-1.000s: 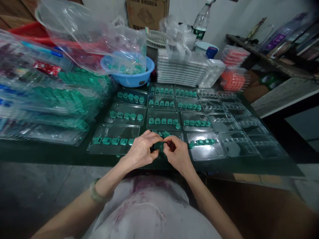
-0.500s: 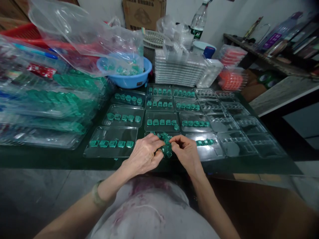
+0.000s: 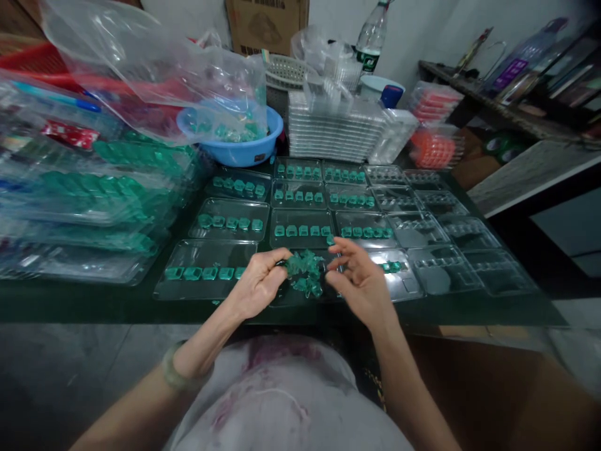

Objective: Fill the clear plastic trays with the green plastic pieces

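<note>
Pinching green bits [image 3: 306, 266] with left hand [image 3: 259, 282] at 9 o'clock, open right hand [image 3: 365, 285] at 3 o'clock; likely needs gentle touch.

Pale greenish bangle [image 3: 174, 373], thick, rounded and smooth, around left wrist [image 3: 200, 354]; whitish-grey garment [image 3: 277, 426] over torso, soft-looking, loosely creased; blurred pink-purple patch [image 3: 282, 351] across upper part, smaller pinkish blotches [image 3: 226, 410] lower down; thin pale curved line [image 3: 282, 393] across front

Nothing legible: green bottle label [image 3: 367, 61], purple label [image 3: 510, 74], box print [image 3: 267, 3] seem blurred
</note>
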`<state>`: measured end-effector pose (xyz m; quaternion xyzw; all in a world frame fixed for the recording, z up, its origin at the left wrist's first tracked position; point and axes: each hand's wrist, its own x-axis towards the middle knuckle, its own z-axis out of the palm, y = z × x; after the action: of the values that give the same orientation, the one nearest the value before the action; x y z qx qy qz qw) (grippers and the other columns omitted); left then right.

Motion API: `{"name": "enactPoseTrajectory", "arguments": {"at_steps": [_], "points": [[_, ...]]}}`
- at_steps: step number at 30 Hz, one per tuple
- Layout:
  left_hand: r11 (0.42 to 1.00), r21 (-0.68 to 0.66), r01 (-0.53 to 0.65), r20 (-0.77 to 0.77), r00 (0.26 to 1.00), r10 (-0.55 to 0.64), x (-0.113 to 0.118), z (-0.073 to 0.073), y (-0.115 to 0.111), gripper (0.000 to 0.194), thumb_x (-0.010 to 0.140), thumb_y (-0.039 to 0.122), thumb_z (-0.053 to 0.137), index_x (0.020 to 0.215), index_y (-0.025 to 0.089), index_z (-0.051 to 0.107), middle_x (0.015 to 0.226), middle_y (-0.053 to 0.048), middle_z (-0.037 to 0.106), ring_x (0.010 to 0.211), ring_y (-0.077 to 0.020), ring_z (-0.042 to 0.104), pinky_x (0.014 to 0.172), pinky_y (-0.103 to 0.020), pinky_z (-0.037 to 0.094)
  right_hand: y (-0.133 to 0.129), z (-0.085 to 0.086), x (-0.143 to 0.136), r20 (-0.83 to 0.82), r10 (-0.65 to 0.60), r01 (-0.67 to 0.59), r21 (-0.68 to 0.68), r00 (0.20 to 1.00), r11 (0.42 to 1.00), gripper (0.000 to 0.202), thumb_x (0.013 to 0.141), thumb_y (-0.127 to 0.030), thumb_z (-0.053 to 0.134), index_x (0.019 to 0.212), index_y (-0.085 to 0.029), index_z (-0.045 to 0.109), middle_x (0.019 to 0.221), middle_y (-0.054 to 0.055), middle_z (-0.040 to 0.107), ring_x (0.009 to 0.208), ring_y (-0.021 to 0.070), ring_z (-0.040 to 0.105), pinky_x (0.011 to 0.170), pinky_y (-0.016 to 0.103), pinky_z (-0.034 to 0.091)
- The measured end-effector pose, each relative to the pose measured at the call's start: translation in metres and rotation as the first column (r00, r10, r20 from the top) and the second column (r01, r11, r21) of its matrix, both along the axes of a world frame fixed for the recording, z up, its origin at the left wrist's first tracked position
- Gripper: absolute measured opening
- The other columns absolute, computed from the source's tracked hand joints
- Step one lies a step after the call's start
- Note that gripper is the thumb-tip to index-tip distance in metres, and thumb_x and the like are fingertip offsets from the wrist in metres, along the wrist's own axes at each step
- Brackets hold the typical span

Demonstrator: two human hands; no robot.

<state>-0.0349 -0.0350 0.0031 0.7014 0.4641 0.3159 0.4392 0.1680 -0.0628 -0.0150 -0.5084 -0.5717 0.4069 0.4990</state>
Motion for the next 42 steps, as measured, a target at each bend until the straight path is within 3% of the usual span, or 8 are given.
{"name": "enactPoseTrajectory", "arguments": {"at_steps": [2,5,8,15,22,27,35,42], "points": [[0.995,-0.036,0.09,0.041,0.995,-0.088,0.006,0.001,-0.001,0.021,0.075,0.014,0.035,0.07,0.016,0.054,0.062,0.002,0.048,0.058,-0.0124,0.042,0.052,-0.025,0.032,-0.002,-0.001,-0.013,0.036,0.103,-0.104,0.008,0.994,0.995,0.054,0.069,-0.025,0.066,0.12,-0.028,0.046,0.108,0.005,0.053,0.08,0.0129,0.056,0.058,0.022,0.048],[0.983,-0.092,0.16,0.088,0.984,-0.152,0.011,-0.002,-0.002,0.019,0.075,0.014,0.036,0.069,0.016,0.054,0.059,0.002,0.044,0.056,-0.0117,0.039,0.051,-0.025,0.031,-0.006,-0.001,-0.022,0.133,0.127,-0.136,0.06,0.983,0.989,0.03,0.075,-0.026,0.061,0.105,-0.024,0.056,0.089,0.002,0.057,0.072,0.0117,0.055,0.061,0.024,0.047],[0.969,-0.19,0.158,0.176,0.977,-0.125,0.013,-0.006,-0.002,0.021,0.078,0.021,0.037,0.07,0.015,0.055,0.057,0.002,0.044,0.051,-0.0107,0.037,0.046,-0.024,0.028,-0.009,0.001,-0.022,0.259,0.095,-0.128,0.111,0.961,0.986,0.012,0.08,-0.026,0.055,0.09,-0.02,0.057,0.079,0.001,0.055,0.067,0.0114,0.053,0.059,0.023,0.044],[0.983,-0.177,0.05,0.12,0.992,-0.029,0.026,-0.002,-0.007,0.027,0.08,0.04,0.049,0.072,0.015,0.057,0.057,0.003,0.046,0.052,-0.0096,0.041,0.048,-0.022,0.032,-0.014,-0.002,-0.03,0.41,0.007,-0.094,0.193,0.912,0.977,0.015,0.08,-0.027,0.053,0.092,-0.019,0.052,0.095,0.006,0.055,0.085,0.0161,0.053,0.068,0.026,0.045],[0.968,-0.248,0.03,0.269,0.962,0.039,0.031,-0.009,-0.01,0.025,0.08,0.041,0.052,0.083,0.017,0.059,0.059,0.004,0.049,0.047,-0.0071,0.042,0.043,-0.019,0.033,-0.014,-0.002,-0.028,0.272,0.059,-0.086,0.088,0.96,0.992,0.009,0.079,-0.024,0.053,0.087,-0.02,0.053,0.071,-0.002,0.054,0.061,0.0096,0.05,0.056,0.021,0.042],[0.943,-0.314,0.107,0.349,0.937,0.01,0.026,-0.009,-0.011,0.027,0.083,0.038,0.047,0.092,0.016,0.059,0.058,0.003,0.052,0.044,-0.0059,0.041,0.039,-0.017,0.029,-0.012,-0.005,-0.022,0.07,0.151,-0.147,-0.057,0.986,0.988,0.013,0.079,-0.025,0.053,0.089,-0.019,0.047,0.075,-0.001,0.055,0.065,0.0102,0.053,0.056,0.021,0.042],[0.978,-0.187,0.087,0.225,0.973,-0.044,0.024,-0.006,-0.014,0.017,0.08,0.017,0.046,0.095,0.016,0.054,0.067,0.001,0.056,0.054,-0.0082,0.05,0.049,-0.019,0.04,-0.008,-0.01,-0.019,-0.22,0.206,-0.238,-0.131,0.954,0.962,0.016,0.077,-0.026,0.058,0.088,-0.02,0.049,0.071,-0.003,0.053,0.051,0.0055,0.045,0.045,0.017,0.039],[0.997,0.063,0.052,0.022,0.998,-0.053,0.025,-0.012,-0.014,0.017,0.072,0.012,0.05,0.085,0.015,0.06,0.067,0.001,0.058,0.051,-0.0079,0.044,0.045,-0.019,0.031,-0.011,-0.013,-0.018,-0.379,0.176,-0.283,-0.248,0.909,0.926,0.02,0.072,-0.031,0.065,0.078,-0.019,0.05,0.056,-0.006,0.048,0.045,0.006,0.043,0.036,0.015,0.033]]}}
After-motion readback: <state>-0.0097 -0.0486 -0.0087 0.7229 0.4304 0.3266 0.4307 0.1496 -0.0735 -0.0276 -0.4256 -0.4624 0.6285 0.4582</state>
